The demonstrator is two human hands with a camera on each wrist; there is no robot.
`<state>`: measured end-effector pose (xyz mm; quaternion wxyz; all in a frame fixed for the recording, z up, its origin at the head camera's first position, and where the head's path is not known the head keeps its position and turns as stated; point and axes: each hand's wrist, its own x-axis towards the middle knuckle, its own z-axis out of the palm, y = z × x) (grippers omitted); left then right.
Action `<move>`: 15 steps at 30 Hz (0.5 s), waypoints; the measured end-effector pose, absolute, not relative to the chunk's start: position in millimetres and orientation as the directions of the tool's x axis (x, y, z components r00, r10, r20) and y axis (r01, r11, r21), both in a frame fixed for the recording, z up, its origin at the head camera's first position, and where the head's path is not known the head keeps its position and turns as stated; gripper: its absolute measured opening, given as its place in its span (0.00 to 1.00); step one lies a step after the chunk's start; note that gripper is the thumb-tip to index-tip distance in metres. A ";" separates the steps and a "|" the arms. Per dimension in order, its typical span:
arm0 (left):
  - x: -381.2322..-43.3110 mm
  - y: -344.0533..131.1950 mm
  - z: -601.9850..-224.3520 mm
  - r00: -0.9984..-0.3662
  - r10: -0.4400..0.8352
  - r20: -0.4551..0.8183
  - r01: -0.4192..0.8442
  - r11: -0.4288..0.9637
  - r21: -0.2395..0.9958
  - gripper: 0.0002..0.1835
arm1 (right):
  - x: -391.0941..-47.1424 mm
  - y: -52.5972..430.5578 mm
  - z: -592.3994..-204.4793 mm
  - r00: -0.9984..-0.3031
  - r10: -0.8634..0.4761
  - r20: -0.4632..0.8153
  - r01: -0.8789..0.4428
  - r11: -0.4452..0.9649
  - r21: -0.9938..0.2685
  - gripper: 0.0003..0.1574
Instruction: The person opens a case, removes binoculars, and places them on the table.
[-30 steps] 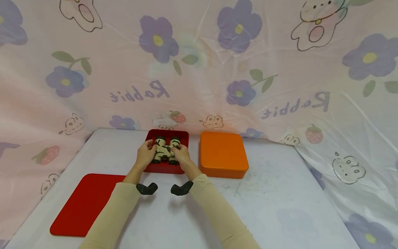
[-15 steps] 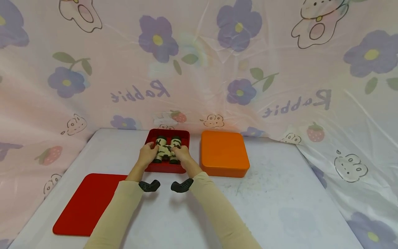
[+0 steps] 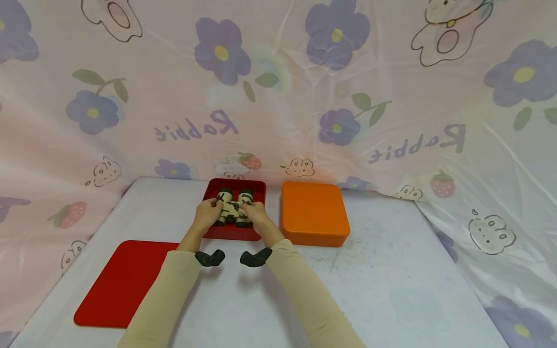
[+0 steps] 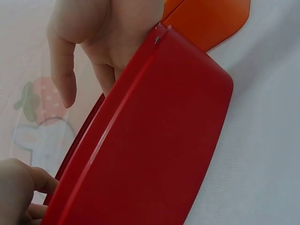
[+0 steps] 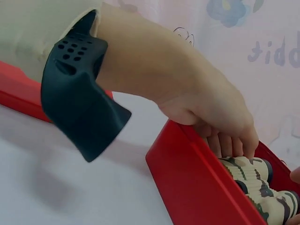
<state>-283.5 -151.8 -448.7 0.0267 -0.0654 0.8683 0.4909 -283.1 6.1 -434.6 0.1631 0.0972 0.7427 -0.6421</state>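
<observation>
Camouflage-patterned binoculars (image 3: 233,209) lie inside an open red box (image 3: 235,234). My left hand (image 3: 206,214) grips their left barrel, its fingers reaching down over the box's left side. On the other barrel, the right hand (image 3: 257,216) holds with its thumb on top. From the left wrist, the box's red outer wall (image 4: 140,131) hides the binoculars. In the right wrist view the left hand (image 5: 218,110) reaches over the rim onto the binoculars (image 5: 258,183), and only bits of the right hand show at the right edge.
A flat red lid (image 3: 126,285) lies at the front left of the white table (image 3: 383,270), partly under the left forearm. Close to the red box's right stands a closed orange box (image 3: 313,208). A printed curtain (image 3: 278,111) hangs behind. Dark bands (image 3: 256,258) jut from both wrists.
Over the last second both hands keep their grip on the binoculars, which stay in the red box with at most a slight shift. The head view has moved a little.
</observation>
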 end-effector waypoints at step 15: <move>-281.7 -150.3 -447.2 -0.990 -0.105 -0.091 -0.132 0.512 0.849 0.30 | -282.9 6.0 -434.8 -0.927 -0.072 -0.369 0.360 0.117 -0.926 0.37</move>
